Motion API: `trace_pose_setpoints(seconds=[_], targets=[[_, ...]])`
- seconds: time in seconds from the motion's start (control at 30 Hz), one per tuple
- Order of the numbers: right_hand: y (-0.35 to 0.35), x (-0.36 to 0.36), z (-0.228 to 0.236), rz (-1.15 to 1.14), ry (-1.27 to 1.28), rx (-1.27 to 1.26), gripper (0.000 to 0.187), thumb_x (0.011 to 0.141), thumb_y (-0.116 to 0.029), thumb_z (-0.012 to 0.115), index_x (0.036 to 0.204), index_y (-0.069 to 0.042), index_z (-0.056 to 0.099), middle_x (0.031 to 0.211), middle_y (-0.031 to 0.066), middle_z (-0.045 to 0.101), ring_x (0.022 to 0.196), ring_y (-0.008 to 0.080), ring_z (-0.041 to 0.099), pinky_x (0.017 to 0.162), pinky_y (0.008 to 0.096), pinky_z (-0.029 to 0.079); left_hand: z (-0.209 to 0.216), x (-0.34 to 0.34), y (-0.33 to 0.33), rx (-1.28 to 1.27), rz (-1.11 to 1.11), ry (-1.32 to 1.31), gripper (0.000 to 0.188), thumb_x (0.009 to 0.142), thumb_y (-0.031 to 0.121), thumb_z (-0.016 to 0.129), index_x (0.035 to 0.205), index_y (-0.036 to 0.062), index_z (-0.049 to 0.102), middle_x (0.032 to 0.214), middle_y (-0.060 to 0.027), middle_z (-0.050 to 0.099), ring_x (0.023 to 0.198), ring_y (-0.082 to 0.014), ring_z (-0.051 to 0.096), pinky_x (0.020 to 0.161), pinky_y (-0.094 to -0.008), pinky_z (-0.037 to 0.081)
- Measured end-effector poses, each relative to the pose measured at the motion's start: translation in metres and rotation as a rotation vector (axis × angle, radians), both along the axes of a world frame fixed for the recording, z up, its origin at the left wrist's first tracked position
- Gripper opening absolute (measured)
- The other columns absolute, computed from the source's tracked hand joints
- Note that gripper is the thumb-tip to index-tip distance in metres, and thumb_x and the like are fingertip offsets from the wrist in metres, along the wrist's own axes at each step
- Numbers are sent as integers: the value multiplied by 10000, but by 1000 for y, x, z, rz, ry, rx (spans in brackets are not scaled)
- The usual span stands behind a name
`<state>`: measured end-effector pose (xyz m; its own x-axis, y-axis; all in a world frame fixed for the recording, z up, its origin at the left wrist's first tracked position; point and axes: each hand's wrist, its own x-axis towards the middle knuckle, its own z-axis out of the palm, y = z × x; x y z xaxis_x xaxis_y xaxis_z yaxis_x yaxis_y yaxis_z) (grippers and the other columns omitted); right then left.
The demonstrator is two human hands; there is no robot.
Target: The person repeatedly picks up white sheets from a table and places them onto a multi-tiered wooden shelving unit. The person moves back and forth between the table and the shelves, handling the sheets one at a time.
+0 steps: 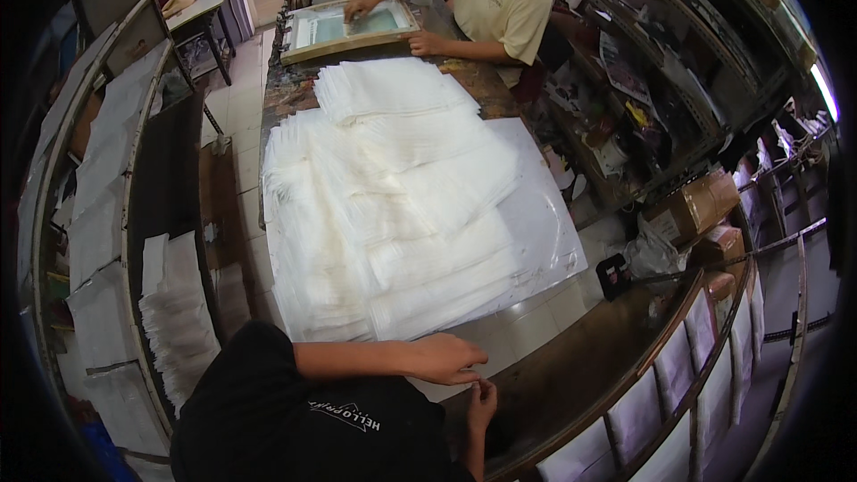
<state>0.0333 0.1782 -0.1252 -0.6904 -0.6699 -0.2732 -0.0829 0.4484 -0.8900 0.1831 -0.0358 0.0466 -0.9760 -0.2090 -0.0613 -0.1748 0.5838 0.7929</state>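
My left hand [446, 359] reaches across my body just past the near edge of the table. Its fingers are partly stretched out and apart, with nothing visible in them. Close to its fingertips is my right hand [482, 400], raised with fingers drawn together; whether they hold something small is too fine to see. The two hands meet or nearly touch. Beyond them, overlapping stacks of thin white sheets [393, 187] cover most of the table, fanned in several rows. A white board [549, 228] shows under the stacks on the right.
Across the table a person in a pale yellow shirt [500, 4] works over a wooden-framed screen [348, 29]. Racks with white sheets [94, 223] stand at left; another rack [678, 357] curves along the lower right. Cardboard boxes [692, 205] and cluttered shelves [625, 62] line the right.
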Motion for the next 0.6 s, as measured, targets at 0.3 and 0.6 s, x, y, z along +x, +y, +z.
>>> trace_pose_setpoints(seconds=[0.3, 0.6], targets=[[41, -17, -89, 70, -139, 410, 347, 852, -226, 681, 1075, 34, 627, 924, 130, 668, 810, 195, 636, 743, 353, 514, 42, 21, -50, 18, 214, 79, 360, 951, 345, 571, 1148, 44, 596, 1024, -135, 649, 914, -306, 659, 779, -424, 522], [110, -37, -171, 62, 31, 742, 358, 817, -264, 672, 952, 67, 663, 837, 166, 682, 770, 227, 655, 729, 394, 523, 37, 31, -85, -355, 369, 38, 334, 901, 300, 631, 1109, 40, 604, 1019, -133, 639, 914, -324, 635, 805, -420, 499]])
